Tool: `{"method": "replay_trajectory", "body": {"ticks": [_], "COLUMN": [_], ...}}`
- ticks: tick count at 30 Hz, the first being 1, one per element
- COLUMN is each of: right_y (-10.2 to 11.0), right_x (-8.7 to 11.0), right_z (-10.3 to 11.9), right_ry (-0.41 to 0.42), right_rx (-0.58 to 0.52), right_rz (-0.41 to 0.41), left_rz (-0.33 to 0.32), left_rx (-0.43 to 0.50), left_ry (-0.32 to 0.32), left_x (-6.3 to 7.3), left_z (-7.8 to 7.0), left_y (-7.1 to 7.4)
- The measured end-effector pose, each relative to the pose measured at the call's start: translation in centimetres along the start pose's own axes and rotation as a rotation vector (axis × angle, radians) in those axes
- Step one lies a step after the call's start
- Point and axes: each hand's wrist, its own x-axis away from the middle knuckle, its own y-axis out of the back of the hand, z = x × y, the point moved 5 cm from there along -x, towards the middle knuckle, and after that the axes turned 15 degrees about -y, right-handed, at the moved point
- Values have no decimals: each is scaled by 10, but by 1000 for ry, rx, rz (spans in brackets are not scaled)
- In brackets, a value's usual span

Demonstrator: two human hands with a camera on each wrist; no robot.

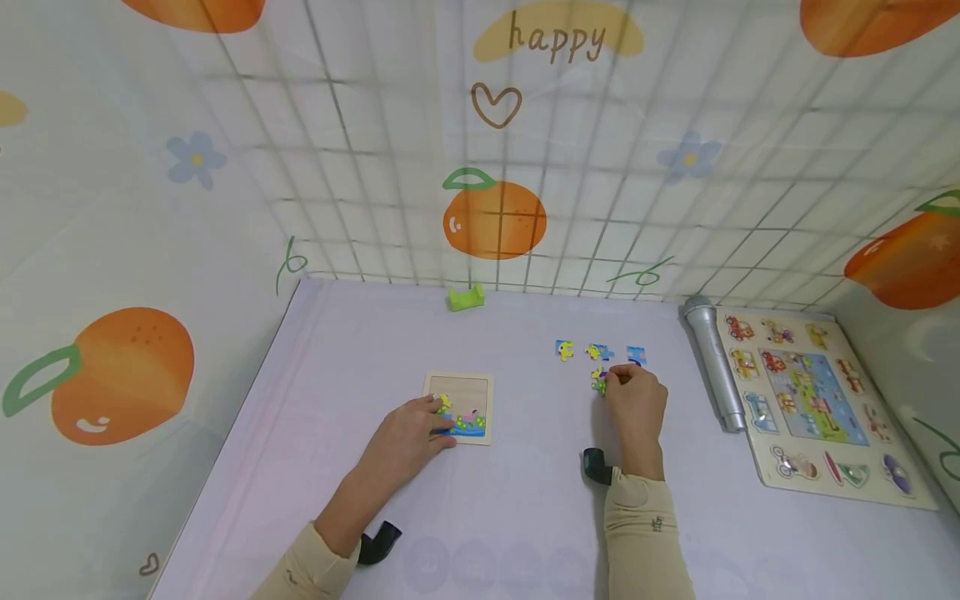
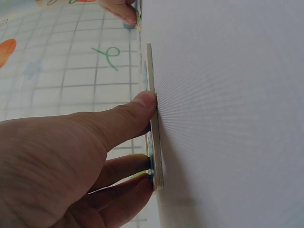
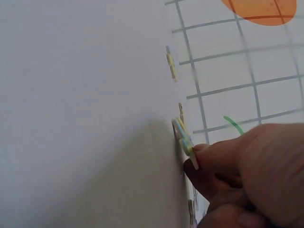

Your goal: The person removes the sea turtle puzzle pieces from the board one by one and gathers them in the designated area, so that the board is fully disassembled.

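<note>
On the table lies a small square wooden puzzle tray (image 1: 490,396) with colourful pieces (image 1: 472,423) fitted along its near side. My left hand (image 1: 405,437) holds the tray at its near left corner, thumb against the near rim and fingertips over the pieces, as the left wrist view shows with the tray rim (image 2: 150,71) edge-on. Over to the right, my right hand (image 1: 637,404) pinches a puzzle piece (image 3: 183,137) between thumb and finger, tilted up close over the table. Just beyond it lie several loose puzzle pieces (image 1: 565,350), some blue and yellow.
A silver microphone (image 1: 714,362) lies beside a larger wooden picture board (image 1: 772,462) at the right. Near the back wall stands a small green block (image 1: 466,297). White cloth with printed oranges hangs over a wire grid (image 1: 577,233) behind the table.
</note>
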Motion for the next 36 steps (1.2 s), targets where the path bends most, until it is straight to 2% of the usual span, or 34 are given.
{"method": "replay_trajectory", "body": {"ticks": [7, 25, 36], "right_y": [-1, -2, -2], "right_x": [-1, -1, 4], "right_z": [0, -1, 4], "right_ry": [-3, -2, 41], "right_rx": [10, 25, 41], "right_rz": [-8, -15, -40], "left_rz": [15, 6, 3], "left_rx": [5, 5, -1], "left_ry": [12, 17, 15], "left_x": [0, 1, 1], "left_z": [-1, -1, 0], "left_y": [1, 2, 0]}}
